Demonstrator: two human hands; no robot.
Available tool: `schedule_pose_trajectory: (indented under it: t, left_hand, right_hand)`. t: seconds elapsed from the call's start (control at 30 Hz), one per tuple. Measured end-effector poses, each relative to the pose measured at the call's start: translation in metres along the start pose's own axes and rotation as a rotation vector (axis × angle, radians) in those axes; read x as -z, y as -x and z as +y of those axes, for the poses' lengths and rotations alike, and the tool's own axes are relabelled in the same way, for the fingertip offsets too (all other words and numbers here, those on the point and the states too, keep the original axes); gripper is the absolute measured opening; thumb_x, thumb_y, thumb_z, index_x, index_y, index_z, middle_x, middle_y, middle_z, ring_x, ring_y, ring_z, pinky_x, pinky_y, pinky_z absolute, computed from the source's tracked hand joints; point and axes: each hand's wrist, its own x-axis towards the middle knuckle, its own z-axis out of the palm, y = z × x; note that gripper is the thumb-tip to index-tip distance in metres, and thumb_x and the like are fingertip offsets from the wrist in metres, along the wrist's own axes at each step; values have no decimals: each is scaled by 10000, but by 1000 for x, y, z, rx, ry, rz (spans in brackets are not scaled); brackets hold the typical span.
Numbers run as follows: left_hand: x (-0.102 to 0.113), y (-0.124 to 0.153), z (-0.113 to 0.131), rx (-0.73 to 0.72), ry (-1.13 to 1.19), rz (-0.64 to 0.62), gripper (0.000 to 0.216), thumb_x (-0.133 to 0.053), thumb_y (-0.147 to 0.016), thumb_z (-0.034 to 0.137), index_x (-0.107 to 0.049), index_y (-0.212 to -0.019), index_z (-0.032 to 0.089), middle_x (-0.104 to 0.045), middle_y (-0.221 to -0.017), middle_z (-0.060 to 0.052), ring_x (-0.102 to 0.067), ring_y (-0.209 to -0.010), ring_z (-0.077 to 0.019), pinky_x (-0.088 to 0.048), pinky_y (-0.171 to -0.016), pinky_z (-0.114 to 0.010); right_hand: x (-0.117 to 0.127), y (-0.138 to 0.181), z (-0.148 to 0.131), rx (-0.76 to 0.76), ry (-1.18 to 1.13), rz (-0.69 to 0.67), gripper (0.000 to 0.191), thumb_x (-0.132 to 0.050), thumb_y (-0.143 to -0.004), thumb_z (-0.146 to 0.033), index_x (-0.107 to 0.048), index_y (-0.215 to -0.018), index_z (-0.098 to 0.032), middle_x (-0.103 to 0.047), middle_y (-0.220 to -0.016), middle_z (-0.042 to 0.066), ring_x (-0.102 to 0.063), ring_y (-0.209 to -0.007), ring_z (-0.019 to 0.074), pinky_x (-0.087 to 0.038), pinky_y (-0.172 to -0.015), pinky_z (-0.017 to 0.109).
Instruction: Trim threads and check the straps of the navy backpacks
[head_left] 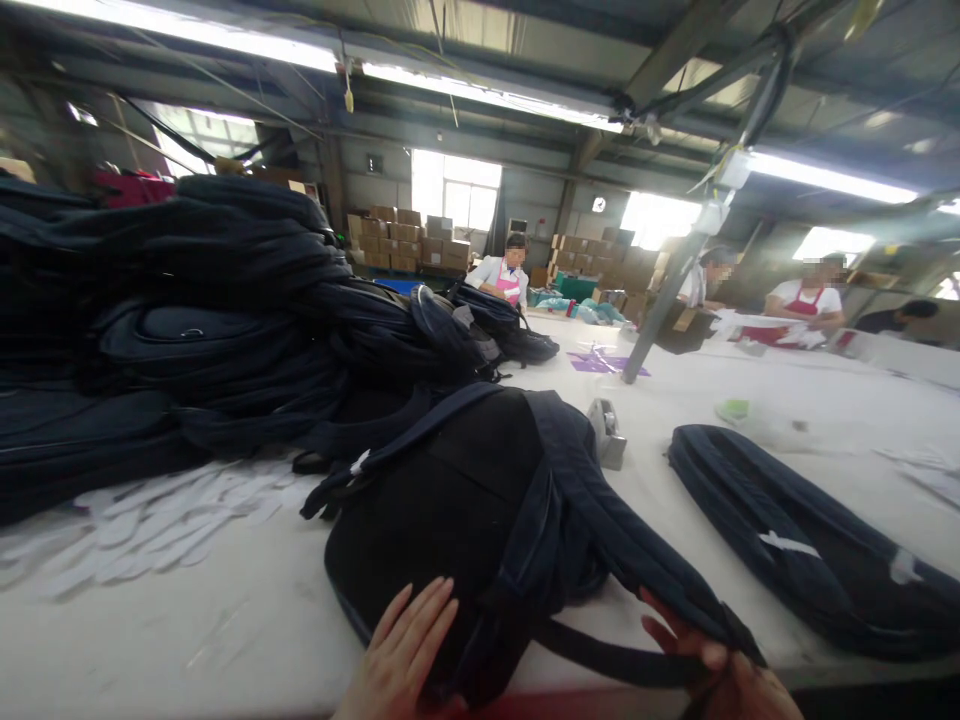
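Note:
A dark navy backpack [442, 500] lies on the white table in front of me, its black back panel and shoulder straps facing up. My left hand [409, 645] rests on the lower part of the panel with its fingers stretched out. At the lower right, my right hand [720, 665] is closed around the lower end of a shoulder strap [645, 545], where a thinner black webbing strap meets it. The strap partly hides those fingers. A white tag [360, 462] is on the other shoulder strap.
More dark backpacks [225, 330] are heaped on the left, beside white paper strips [187, 515]. Another backpack [795, 540] lies right. A grey metal tool [607, 435] and a slanted post [667, 300] stand beyond mine. Several people work farther back, one in a pink apron [508, 287].

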Motion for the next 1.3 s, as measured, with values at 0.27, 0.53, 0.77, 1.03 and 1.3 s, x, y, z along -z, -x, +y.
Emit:
schedule_pose_trajectory:
  t: [0.27, 0.53, 0.77, 1.03, 1.3]
  left_hand:
    - [-26, -51, -2, 87, 86, -127, 645, -618, -749, 230, -458, -1372, 187, -504, -1420, -79, -468, -1301, -251, -307, -1142, -454]
    - [49, -124, 31, 355, 817, -168, 327, -593, -835, 427, -623, -1065, 197, -628, -1164, -101, -582, -1078, -233, -469, -956, -378]
    - [67, -162, 43, 487, 920, -126, 243, -556, -859, 404, -619, -956, 190, -652, -878, -38, -592, -793, -170, -448, -720, -271]
    - [30, -139, 50, 243, 873, -220, 420, -293, -961, 330, -602, -718, 183, -610, -649, -13, -559, -616, -124, -380, -616, -235]
    - [20, -122, 65, 337, 823, -374, 580, -224, -979, 383, -672, -677, 170, -652, -616, -43, -602, -591, -130, -413, -618, -230]
  right_hand:
    - [-104, -45, -41, 82, -166, -264, 308, -693, -764, -489, -739, -1022, -328, -598, -1319, 102, -665, -1023, 313, -552, -835, 470]
    - [-187, -54, -59, 240, -176, -280, 348, -629, -840, -497, -676, -1135, -319, -567, -1365, 64, -577, -1181, 249, -449, -1005, 424]
    - [-215, -61, -62, 390, -6, -221, 375, -696, -793, -457, -693, -1096, -236, -508, -1419, 64, -434, -1323, 275, -399, -1064, 432]
    - [-218, -64, -67, 256, -122, -261, 567, -644, -771, -624, -665, -1146, -199, -729, -993, 85, -676, -770, 193, -529, -770, 346]
    - [-204, -94, -57, 237, -195, 21, 393, -712, -759, -530, -665, -832, -146, -673, -670, 27, -620, -566, 129, -518, -536, 242]
